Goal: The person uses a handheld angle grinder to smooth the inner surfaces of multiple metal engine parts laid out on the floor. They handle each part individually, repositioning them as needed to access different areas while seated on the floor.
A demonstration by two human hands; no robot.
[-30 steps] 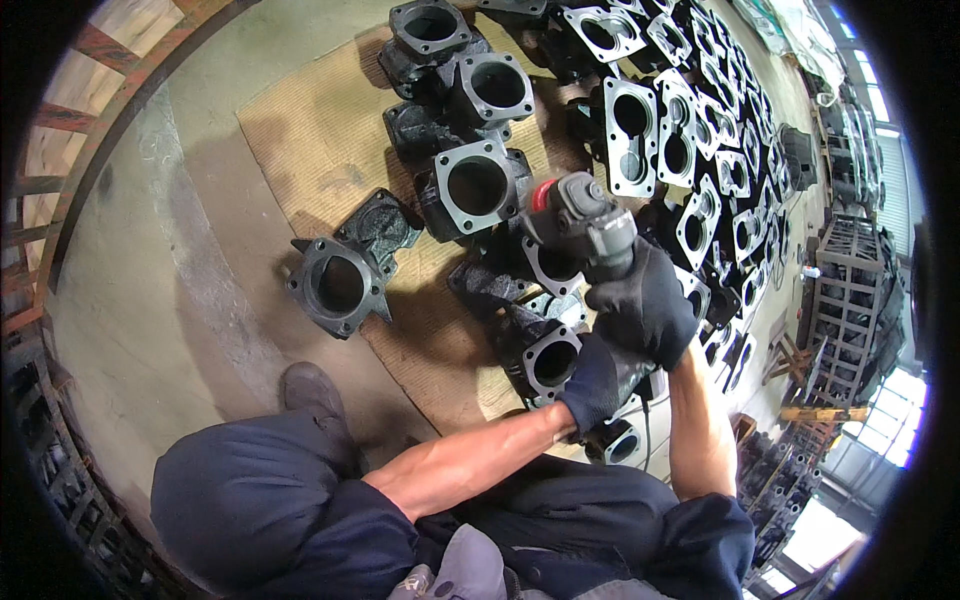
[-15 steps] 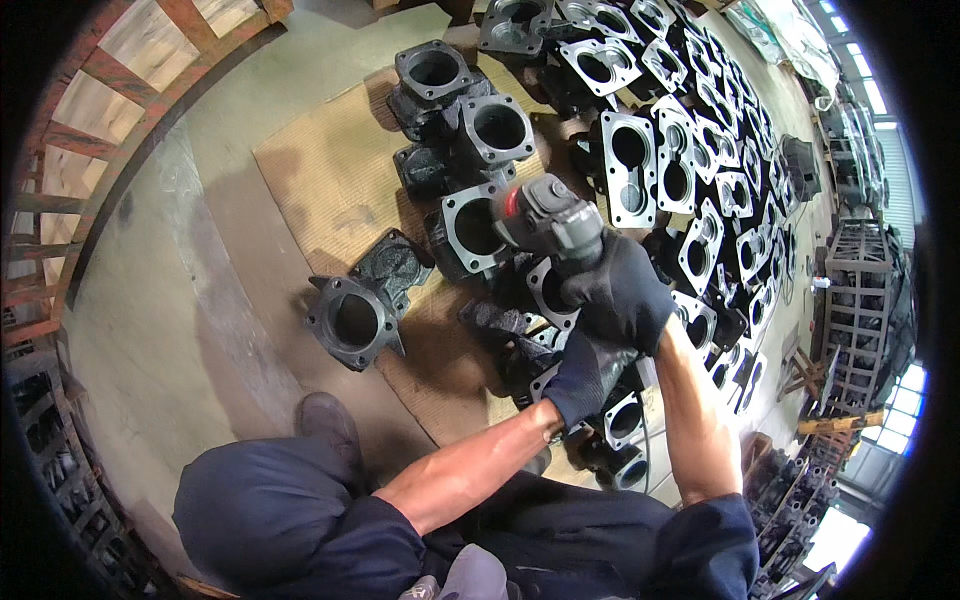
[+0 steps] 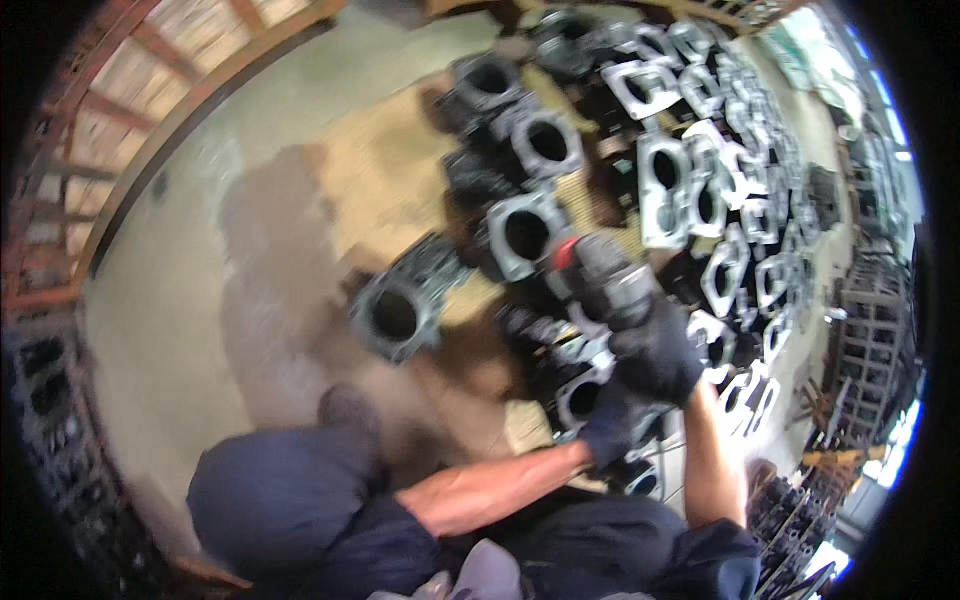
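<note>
Both my hands wear dark gloves and hold an angle grinder (image 3: 615, 280), its head pointing away from me. My right hand (image 3: 655, 350) is wrapped round the body just behind the head. Lower and nearer to me, my left hand (image 3: 608, 432) is closed at the rear part, which the gloves mostly hide. Just beyond and left of the grinder's head is a dark metal casting with a pale, square flange (image 3: 499, 240) round a large bore. I cannot tell whether the disc touches it. Left of it lies another casting (image 3: 365, 318) with a round bore.
Many castings with pale machined faces (image 3: 661, 215) crowd the floor to the right. Brown cardboard (image 3: 375, 190) lies under the nearer ones. A reddish slatted frame (image 3: 125, 110) stands at the far left, and metal racks (image 3: 865, 330) at the right. My shoe (image 3: 350, 408) is at lower left.
The view has shifted, so the castings appear farther right and the picture is more blurred. Both hands still hold the grinder, whose head has come nearer to me relative to the castings.
</note>
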